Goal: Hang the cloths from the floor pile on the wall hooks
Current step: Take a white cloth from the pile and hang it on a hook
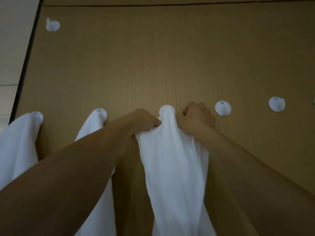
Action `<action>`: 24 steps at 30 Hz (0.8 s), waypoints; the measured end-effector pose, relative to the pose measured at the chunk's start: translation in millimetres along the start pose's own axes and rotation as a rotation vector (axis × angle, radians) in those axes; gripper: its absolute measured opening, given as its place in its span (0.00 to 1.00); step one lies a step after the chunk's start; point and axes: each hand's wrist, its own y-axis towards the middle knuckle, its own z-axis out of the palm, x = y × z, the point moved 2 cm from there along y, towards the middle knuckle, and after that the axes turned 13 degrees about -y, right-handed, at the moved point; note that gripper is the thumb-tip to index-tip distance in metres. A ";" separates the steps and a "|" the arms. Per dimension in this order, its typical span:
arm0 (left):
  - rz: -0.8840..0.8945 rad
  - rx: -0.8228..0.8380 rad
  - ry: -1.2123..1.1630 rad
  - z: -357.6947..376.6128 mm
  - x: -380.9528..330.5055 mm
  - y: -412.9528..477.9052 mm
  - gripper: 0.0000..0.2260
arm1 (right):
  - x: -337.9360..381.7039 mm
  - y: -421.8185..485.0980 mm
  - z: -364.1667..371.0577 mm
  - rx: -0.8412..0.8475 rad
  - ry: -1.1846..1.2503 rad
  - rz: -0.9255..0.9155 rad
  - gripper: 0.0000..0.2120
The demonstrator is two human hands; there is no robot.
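Both hands are holding a white cloth (170, 159) on a wall hook (166, 111).

The left hand (144, 120) is curling its fingers and pinching the cloth's upper left fold. The right hand (197, 120) is clenching on the right fold, knuckles near the wooden panel (170, 57). The cloth's top is sitting over the hook between the two hands, and the rest is hanging down in long soft folds. Two more cloths (17, 142) (92, 126) are hanging on hooks to the left; two bare hooks (223, 108) (276, 104) are showing to the right.
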 end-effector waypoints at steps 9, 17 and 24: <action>0.742 -0.335 0.789 18.1 -0.8 -13.1 0.15 | 2.3 -41.0 33.1 -0.030 0.474 -0.256 0.13; 0.466 0.039 0.333 13.1 6.8 -23.5 0.18 | 3.5 -33.9 17.9 0.180 0.550 -0.244 0.13; 0.191 0.202 -0.047 0.5 -11.3 -23.6 0.08 | 7.9 -23.6 3.4 0.325 0.377 -0.261 0.05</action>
